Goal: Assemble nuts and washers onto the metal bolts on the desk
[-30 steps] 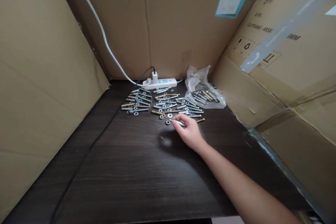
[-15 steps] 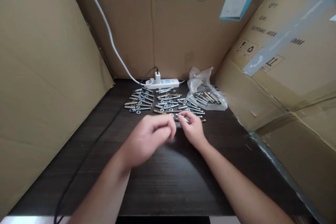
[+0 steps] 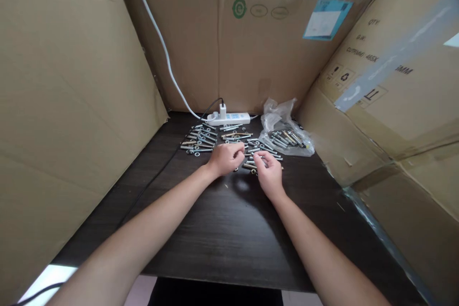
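Observation:
Several loose bolts, nuts and washers lie spread on the dark wooden table. My left hand rests at the near edge of that spread, its fingers curled as in a pinch over small parts. My right hand is just to its right, fingers curled round a silver bolt that sticks out to the left. The two hands nearly touch.
A white power strip with a plug and a white cable lies at the back. A clear plastic bag of bolts sits at the back right. Cardboard walls close in the left, back and right. A black cable runs along the table's left.
My left hand came into view and reached forward to the parts beside my right hand. My right hand kept hold of the bolt. The camera tilted down a little.

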Tool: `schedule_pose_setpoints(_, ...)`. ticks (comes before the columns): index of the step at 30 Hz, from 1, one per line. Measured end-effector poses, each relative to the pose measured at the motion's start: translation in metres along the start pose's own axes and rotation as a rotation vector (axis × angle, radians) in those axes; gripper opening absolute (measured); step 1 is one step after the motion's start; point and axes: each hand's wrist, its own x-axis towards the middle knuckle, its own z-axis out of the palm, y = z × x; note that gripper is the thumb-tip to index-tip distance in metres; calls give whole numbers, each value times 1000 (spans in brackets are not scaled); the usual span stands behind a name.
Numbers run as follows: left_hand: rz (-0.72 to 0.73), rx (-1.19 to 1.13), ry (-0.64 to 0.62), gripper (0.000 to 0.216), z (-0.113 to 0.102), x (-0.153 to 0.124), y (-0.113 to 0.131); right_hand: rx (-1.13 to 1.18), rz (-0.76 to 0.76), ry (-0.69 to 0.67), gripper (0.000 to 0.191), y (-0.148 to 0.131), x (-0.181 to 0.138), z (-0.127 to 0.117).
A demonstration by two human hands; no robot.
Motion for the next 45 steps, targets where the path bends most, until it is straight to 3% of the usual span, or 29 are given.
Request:
schedule_pose_setpoints(3, 97, 17, -131, 5, -1, -7, -2, -20, 0, 20, 28, 0, 2, -4)
schedule_pose_setpoints(5, 125, 151, -211, 14, -5, -15, -3, -14, -4, 27, 28, 1, 3, -6)
schedule_pose_setpoints(10, 114, 385, -181, 24, -17, -30, 0, -15, -5, -64, 24, 4, 3, -4)
schedule_pose_setpoints(19, 176, 401, -241, 16, -9, -29, -4, -88, -45, -186, 19, 1, 0, 1)
schedule_pose_setpoints(23, 176, 317, -193, 10, -6, -30, -5, -91, -55, -208, 19, 0, -1, 1)
schedule_pose_setpoints(30, 112, -6, 6, 9, -6, -32, -6, -55, -16, -221, 17, -1, 0, 1)
schedule_pose_setpoints(35, 146, -81, -10, 10, -3, -33, -2, 93, 89, -307, 18, -3, -2, 4)
schedule_pose_setpoints(45, 151, -157, -81, 15, -3, -35, -3, 108, 154, -367, 23, 2, -2, 4)
